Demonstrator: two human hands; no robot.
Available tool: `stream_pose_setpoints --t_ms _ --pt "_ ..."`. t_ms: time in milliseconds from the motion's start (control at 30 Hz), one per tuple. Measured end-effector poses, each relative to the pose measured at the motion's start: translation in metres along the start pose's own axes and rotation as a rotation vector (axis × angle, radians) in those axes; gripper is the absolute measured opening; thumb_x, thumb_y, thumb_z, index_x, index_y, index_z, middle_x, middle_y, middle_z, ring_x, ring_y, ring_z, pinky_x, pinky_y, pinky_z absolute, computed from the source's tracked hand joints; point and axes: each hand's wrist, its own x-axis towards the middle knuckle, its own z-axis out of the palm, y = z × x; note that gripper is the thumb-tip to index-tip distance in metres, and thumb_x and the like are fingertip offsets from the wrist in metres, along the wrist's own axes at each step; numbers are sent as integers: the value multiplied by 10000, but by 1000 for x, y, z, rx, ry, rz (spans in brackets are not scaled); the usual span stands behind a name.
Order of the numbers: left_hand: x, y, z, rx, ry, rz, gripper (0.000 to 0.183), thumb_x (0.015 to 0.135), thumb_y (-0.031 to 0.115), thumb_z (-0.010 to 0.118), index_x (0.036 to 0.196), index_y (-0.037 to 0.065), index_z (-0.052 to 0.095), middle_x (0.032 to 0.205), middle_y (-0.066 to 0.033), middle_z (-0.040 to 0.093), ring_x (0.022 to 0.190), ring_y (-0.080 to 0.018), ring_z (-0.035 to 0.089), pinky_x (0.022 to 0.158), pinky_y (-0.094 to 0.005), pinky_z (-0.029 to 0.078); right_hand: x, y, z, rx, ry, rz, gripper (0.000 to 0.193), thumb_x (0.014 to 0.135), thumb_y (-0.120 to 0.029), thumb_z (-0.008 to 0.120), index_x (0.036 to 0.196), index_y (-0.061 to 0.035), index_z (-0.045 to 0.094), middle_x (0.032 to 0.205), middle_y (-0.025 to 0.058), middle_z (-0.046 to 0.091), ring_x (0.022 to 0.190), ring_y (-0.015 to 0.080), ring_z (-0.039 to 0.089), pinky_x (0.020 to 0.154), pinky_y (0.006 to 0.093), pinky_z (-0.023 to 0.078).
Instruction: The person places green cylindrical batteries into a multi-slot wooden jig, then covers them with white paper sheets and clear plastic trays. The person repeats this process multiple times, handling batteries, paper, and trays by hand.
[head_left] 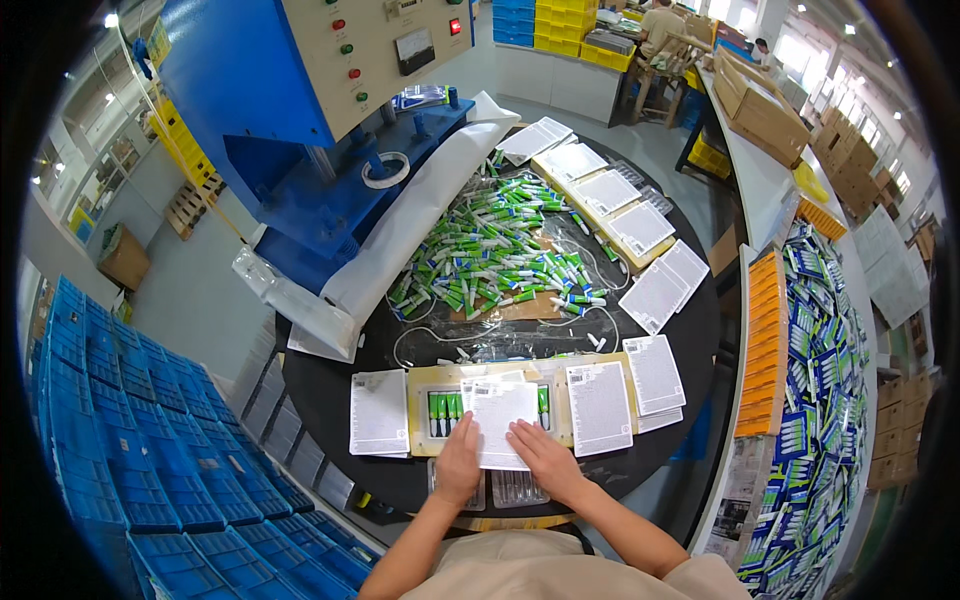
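A white printed card (505,425) lies between my two hands, above a yellow fixture (423,372) near the front of a round black table. My left hand (457,465) holds the card's left edge with its fingers together. At the opposite edge, my right hand (545,462) has its fingertips on the card. Small green-and-white tubes (440,406) stand in a row inside the fixture. The card partly covers them. Beside the fixture are stacks of similar cards, one to the left (379,412) and one to the right (600,408).
Loose tubes (500,245) are heaped at the table's middle. A blue press machine (300,190) rises at the far left, its panel lit. Blue crates (150,440) stack up on the left. Packed blister cards (815,400) fill a long bin on the right.
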Motion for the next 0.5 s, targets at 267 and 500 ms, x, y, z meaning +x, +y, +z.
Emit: stream_pose_setpoints --t_ms 267,500 --pt "20 -36 -51 -138 -116 -66 271 912 80 693 1178 33 724 1125 -157 736 938 -314 739 804 -357 597 -11 3 -54 23 198 33 381 871 -6 591 1243 8 671 1287 161 684 1235 306 648 1058 436 531" --pt "27 -65 -40 -1017 -132 -1142 570 1082 370 492 1501 -6 408 1278 -180 664 1022 -196 684 845 -315 555 34 -29 32 95 176 -73 421 858 -37 599 1273 13 644 1308 137 665 1236 281 635 998 395 559"
